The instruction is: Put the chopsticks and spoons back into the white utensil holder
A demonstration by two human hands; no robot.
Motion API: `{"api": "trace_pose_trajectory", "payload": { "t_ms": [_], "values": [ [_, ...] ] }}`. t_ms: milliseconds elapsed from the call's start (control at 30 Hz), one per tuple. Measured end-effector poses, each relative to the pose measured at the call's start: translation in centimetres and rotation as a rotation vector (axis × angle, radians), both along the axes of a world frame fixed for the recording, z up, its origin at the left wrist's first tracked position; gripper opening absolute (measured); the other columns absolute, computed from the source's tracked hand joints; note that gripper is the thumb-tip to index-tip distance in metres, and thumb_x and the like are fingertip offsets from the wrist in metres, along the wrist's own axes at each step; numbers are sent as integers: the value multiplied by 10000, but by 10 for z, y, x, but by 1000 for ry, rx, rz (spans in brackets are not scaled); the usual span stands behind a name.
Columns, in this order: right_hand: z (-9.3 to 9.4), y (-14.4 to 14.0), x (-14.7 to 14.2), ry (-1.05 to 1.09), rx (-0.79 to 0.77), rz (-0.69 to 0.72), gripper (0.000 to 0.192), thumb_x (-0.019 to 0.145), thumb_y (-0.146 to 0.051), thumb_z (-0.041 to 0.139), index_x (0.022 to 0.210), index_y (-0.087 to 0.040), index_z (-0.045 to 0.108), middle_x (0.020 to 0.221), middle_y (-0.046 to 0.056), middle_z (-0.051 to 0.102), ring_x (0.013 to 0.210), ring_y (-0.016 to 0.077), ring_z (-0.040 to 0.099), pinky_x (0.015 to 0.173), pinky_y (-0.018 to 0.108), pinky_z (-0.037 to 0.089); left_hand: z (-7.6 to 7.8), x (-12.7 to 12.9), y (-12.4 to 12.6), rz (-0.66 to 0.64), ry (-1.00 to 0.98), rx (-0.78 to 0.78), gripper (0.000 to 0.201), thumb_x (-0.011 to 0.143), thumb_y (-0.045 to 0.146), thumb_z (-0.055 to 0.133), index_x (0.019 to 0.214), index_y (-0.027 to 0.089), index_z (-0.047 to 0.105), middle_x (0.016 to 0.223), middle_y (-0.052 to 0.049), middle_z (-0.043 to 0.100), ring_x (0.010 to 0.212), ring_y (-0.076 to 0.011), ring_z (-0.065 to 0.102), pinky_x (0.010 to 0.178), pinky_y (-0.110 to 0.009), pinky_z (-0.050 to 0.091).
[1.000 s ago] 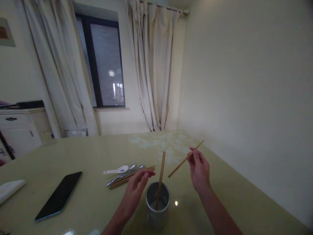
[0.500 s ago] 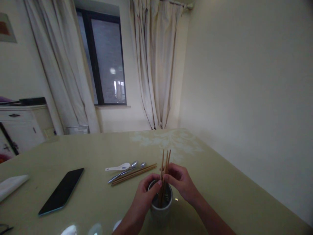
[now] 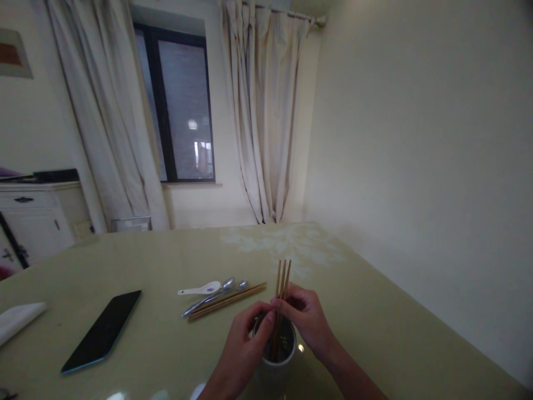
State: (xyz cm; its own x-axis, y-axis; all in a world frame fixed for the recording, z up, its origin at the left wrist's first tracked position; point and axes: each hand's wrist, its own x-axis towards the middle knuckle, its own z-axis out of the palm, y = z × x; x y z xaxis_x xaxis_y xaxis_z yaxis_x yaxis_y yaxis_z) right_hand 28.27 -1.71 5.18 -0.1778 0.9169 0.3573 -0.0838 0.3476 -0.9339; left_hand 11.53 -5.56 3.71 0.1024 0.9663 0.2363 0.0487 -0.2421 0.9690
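Observation:
Several wooden chopsticks (image 3: pixel 283 278) stand upright, their lower ends inside a light-coloured round holder (image 3: pixel 278 365). My right hand (image 3: pixel 306 314) is closed around them just above the rim, thumb and fingers pinching. On the other side, my left hand (image 3: pixel 250 333) is over the holder's left rim with its thumb and fingertips closed against the chopsticks. Beyond my left hand lie more chopsticks (image 3: pixel 227 301), two metal spoons (image 3: pixel 228 284) and a white spoon (image 3: pixel 204 289) with a blue mark.
A dark tablet-like device (image 3: pixel 102 332) lies on the glossy greenish table (image 3: pixel 158 261). At the left edge is a white flat object (image 3: pixel 19 321). A wall (image 3: pixel 416 166) runs along the table's right side; curtains (image 3: pixel 266 111) hang beyond its far edge.
The chopsticks in the holder have drawn closer together at their tops. My right fingers have shifted left across them, nearer my left hand. The view has tilted slightly.

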Motion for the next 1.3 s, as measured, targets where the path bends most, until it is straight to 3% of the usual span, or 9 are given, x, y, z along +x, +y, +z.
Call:
{"api": "trace_pose_trajectory", "payload": {
  "t_ms": [167,267,367,467,567,900,1067,1200,1300],
  "values": [
    [15,-5,4,34,-17,13,365,767,-518,858,670,-177,772,644,0,599,582,141,484,545,263,401,7,-12,2,-32,-39,-24,500,984,640,485,1143,234,729,1194,-73,762,1122,-257,691,1024,-373,530],
    [17,-4,5,56,-48,26,367,769,-523,854,674,-179,769,629,-6,578,566,134,481,521,254,385,1,-27,18,51,55,-10,607,1011,667,329,1078,210,723,1136,-105,765,1023,-265,713,912,-395,570],
    [12,-2,4,45,-95,46,363,766,-509,864,686,-169,764,643,-12,560,589,129,489,536,246,379,-14,-49,36,263,516,118,401,1004,516,454,1026,214,716,1053,-110,763,980,-286,695,912,-431,546],
    [8,1,2,47,-131,55,385,766,-523,864,698,-158,760,636,-16,548,589,122,475,540,244,366,-29,-69,46,384,974,191,242,961,250,504,1052,223,727,1151,-107,745,1138,-306,657,1045,-468,473],
    [5,3,2,49,-144,50,406,762,-546,861,718,-154,759,622,-26,525,568,109,415,514,241,310,-39,-79,50,386,1128,167,254,958,189,498,1075,216,722,1238,-106,716,1204,-292,637,1064,-436,462],
    [6,2,-3,47,-159,63,492,701,-601,879,586,-160,692,575,-53,399,554,96,289,516,263,202,-35,-79,51,332,1098,141,173,971,240,504,917,219,667,1041,-81,724,1049,-266,665,940,-375,474],
    [1,6,-3,55,-175,91,542,703,-678,847,719,-141,768,565,-63,402,532,84,265,506,255,178,-36,-78,52,312,1109,153,181,963,231,478,893,227,645,1046,-86,731,1043,-275,667,913,-384,474],
    [-13,16,-3,107,-229,11,743,848,-833,564,738,-128,772,499,-78,333,483,83,232,489,249,153,-36,-69,52,341,808,168,197,974,311,462,883,231,618,980,-73,718,904,-248,679,836,-370,512],
    [-24,24,-7,62,-273,-57,724,804,-842,605,685,-141,743,483,-69,387,466,89,290,477,240,198,-31,-57,48,281,462,183,283,954,477,532,932,222,652,936,-67,729,823,-237,690,761,-353,548]
  ]
}}
